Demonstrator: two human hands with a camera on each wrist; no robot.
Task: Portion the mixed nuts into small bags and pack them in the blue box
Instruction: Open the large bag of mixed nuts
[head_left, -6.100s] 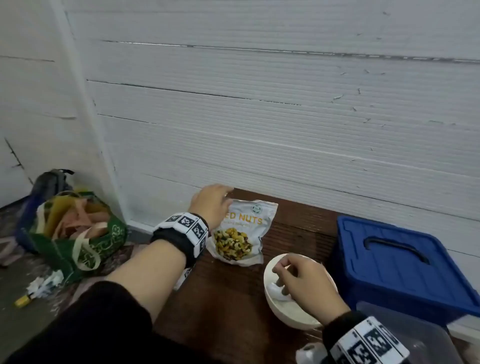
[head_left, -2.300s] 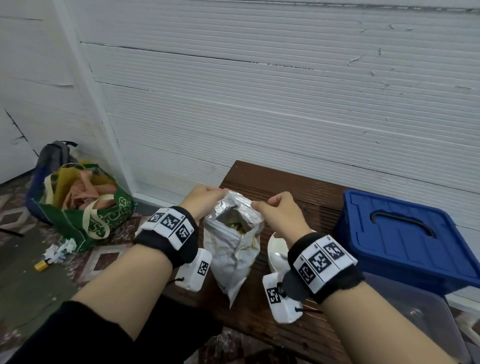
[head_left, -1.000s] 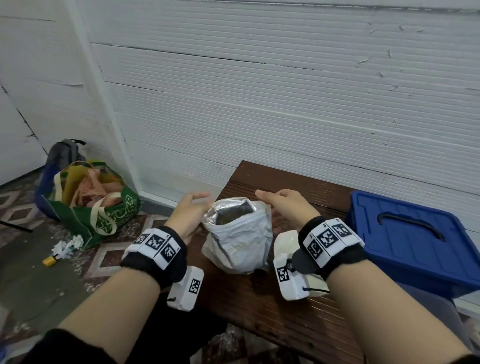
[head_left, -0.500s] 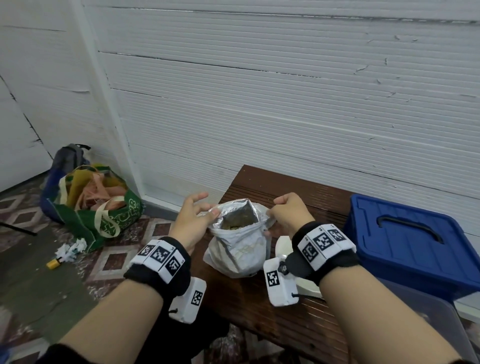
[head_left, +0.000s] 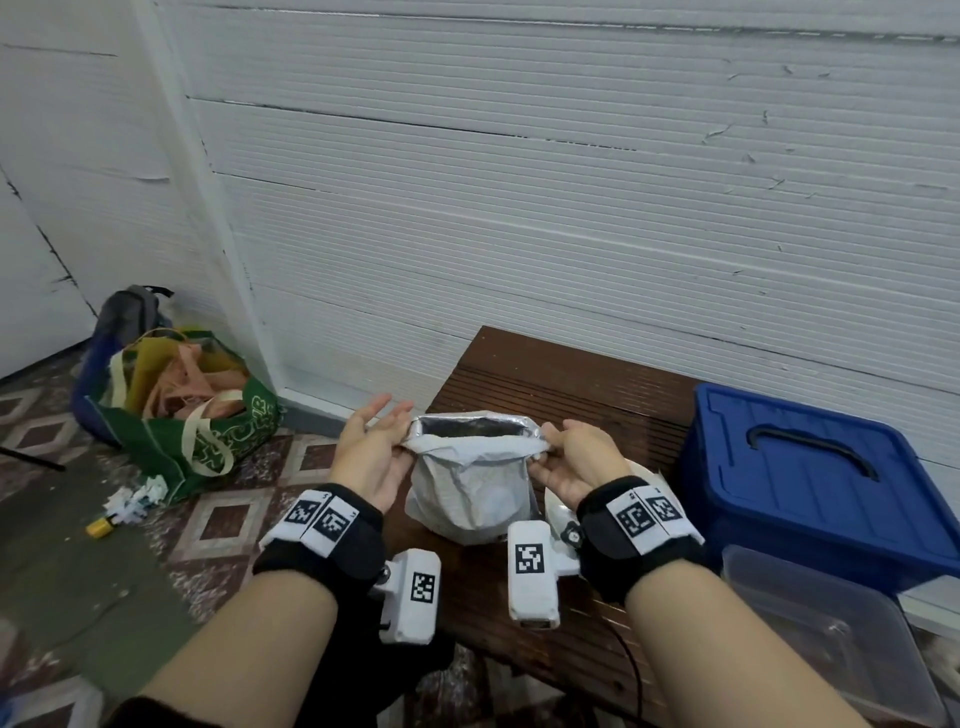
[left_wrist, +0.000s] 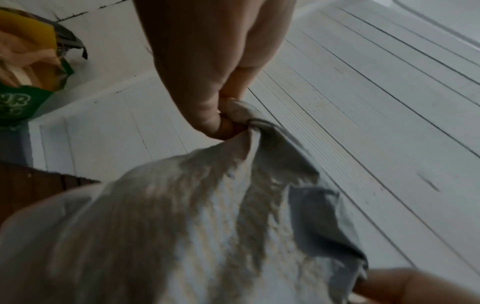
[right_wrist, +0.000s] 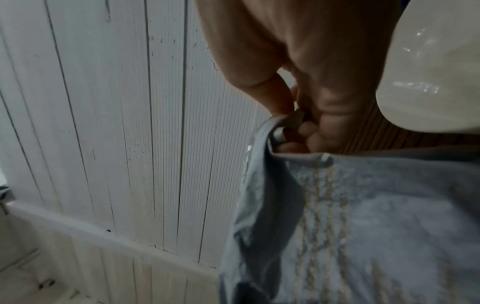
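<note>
Bench (head_left: 524, 395) | 1 nut bag (head_left: 470, 493) | left hand (head_left: 371, 457), right hand (head_left: 576, 462) pinch rim | 1 blue box (head_left: 810, 467)

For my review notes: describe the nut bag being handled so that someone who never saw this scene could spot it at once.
Find the dark brown wooden bench against the white wall. At its left end, left of the blue box, the nut bag stands upright, its mouth pulled open between the left hand and right hand. It is the only crumpled white pouch with a silver foil lining.
</note>
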